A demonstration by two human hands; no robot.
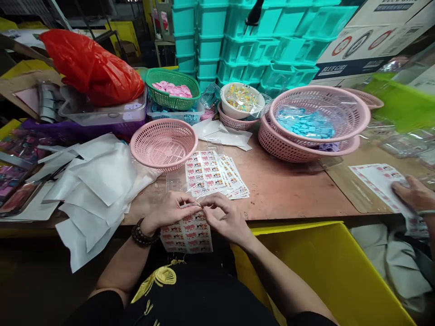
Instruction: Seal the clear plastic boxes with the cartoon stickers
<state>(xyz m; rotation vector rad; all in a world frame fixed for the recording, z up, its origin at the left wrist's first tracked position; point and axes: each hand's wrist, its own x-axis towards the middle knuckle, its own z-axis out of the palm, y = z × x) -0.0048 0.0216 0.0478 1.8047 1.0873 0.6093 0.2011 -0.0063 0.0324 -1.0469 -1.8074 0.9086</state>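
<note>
Near the table's front edge, my left hand point(171, 209) and my right hand point(224, 219) meet with their fingertips pinched together. A sticker sheet point(186, 235) printed with rows of small pink and orange figures hangs under them, past the edge and above my lap. My left hand grips its upper part. Between my right thumb and fingers, whatever is pinched is too small to make out. Just beyond my hands, a clear plastic piece point(174, 182) lies beside a fanned stack of similar sticker sheets point(214, 172). A bead bracelet circles my left wrist.
White backing papers point(98, 181) pile at left. Beyond the stickers stands a pink basket point(163, 142). Stacked pink baskets point(306, 147) with blue pieces stand at right; turquoise bins point(210, 40) rise behind. At far right, another person's hand point(413, 192) holds a sticker sheet point(380, 181).
</note>
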